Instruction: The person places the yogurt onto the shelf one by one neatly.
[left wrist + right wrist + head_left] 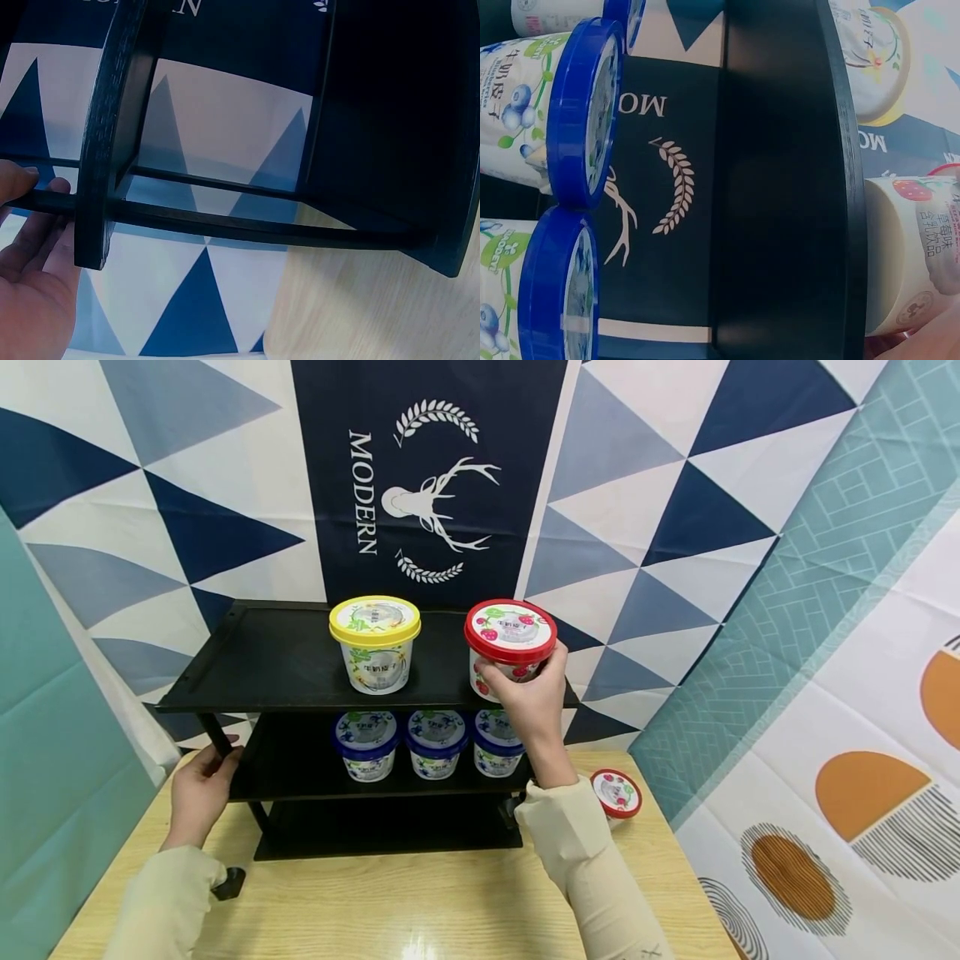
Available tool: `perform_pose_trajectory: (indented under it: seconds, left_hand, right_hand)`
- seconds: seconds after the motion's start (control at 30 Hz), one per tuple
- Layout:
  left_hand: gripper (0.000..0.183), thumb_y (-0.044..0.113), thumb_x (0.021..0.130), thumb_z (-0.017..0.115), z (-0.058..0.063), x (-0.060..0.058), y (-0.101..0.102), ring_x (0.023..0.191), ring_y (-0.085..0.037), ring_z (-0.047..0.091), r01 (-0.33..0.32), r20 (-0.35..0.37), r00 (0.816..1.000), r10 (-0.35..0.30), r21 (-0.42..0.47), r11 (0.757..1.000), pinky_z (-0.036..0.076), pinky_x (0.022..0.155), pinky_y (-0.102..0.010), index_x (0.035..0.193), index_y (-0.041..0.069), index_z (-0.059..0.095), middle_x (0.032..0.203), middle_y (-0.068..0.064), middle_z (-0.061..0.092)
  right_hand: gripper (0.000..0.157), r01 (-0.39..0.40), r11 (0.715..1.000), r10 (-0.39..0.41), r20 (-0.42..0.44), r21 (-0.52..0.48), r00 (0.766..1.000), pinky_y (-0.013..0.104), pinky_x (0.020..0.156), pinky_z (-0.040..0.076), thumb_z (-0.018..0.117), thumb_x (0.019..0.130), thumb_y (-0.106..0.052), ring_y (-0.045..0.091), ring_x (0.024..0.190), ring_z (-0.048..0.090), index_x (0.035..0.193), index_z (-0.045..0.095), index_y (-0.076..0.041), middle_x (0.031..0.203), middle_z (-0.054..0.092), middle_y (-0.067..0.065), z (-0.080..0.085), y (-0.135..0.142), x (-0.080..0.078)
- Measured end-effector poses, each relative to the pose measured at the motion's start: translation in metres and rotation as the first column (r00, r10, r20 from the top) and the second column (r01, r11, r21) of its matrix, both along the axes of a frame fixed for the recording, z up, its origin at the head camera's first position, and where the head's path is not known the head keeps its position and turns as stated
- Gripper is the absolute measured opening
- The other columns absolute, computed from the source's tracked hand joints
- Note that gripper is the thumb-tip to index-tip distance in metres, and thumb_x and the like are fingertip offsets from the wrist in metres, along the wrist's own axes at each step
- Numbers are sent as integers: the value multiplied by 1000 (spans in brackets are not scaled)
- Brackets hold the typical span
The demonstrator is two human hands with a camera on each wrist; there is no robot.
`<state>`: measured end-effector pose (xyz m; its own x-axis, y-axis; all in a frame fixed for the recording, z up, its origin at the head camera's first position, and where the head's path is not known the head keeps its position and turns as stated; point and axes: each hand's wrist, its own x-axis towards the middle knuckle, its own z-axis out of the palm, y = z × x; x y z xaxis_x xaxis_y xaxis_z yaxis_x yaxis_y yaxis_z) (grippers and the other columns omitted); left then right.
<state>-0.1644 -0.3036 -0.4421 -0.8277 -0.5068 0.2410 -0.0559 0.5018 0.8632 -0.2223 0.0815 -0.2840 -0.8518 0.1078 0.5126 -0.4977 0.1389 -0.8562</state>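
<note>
My right hand (534,706) grips a white tub with a red lid and strawberry print (512,639) by its side, at the right end of the black rack's (277,664) top shelf. In the right wrist view, the base of this tub (904,262) shows close to the shelf edge. On the left, my left hand (201,789) holds a side bar (52,201) of the rack between thumb and fingers. A yellow-lidded tub (377,668) stands on the top shelf, left of the red-lidded one.
Three blue-lidded tubs (437,735) stand in a row on the middle shelf. Another red-lidded tub (617,793) is on the wooden table (390,906), right of the rack. Patterned cloth (600,535) hangs behind the rack.
</note>
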Motion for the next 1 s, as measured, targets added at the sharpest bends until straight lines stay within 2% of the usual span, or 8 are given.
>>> perform_pose_trajectory:
  seconds: [0.47,1.0]
  left_hand:
    - [26,25,94,55,-1,-1,0,71,13,45,-19,-4,1000,19,21,1000,36,62,-9,111,9,65,73,36,47]
    - [29,24,95,53,-2,-1,-1,74,17,44,3,-7,1000,-2,16,1000,37,62,-7,115,7,63,77,39,47]
  right_hand:
    - [79,9,999,-10,19,41,1000,40,95,46,76,75,-27,16,119,44,137,28,-10,134,42,5,6,-13,-3]
    - [85,7,994,-19,103,112,994,40,96,46,77,74,-34,17,119,46,139,27,-12,134,44,5,9,-22,-8]
